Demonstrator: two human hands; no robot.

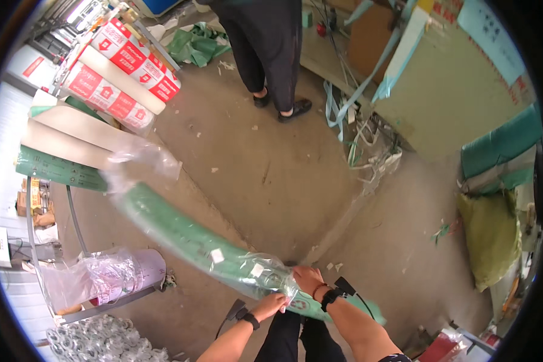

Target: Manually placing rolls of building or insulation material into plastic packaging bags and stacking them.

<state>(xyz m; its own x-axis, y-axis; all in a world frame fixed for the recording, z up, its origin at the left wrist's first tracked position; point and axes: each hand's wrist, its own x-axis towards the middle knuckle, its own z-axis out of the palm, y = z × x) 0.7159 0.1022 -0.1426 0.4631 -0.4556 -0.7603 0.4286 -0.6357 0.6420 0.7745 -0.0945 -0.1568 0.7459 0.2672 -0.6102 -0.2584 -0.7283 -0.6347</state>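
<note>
A long green roll (184,226) slants from the far left down to my body, partly sheathed in a clear plastic sleeve (274,279). Two small white squares show on its near half. Near the roll's lower end, my left hand (270,306) pinches the plastic. Just to its right my right hand (308,279) is closed on the bunched plastic at the same end. A green printed piece (312,308) extends beneath my hands toward the lower right; whether it is part of the roll I cannot tell. Loose film also gathers around the roll's far end.
Red-and-white wrapped rolls (123,60) and cream and green rolls (66,142) lie at the left. Below them is a plastic-covered pinkish roll (133,273) on a rack. A person in dark trousers (262,45) stands ahead. A yellow-green sack (492,241) is at the right.
</note>
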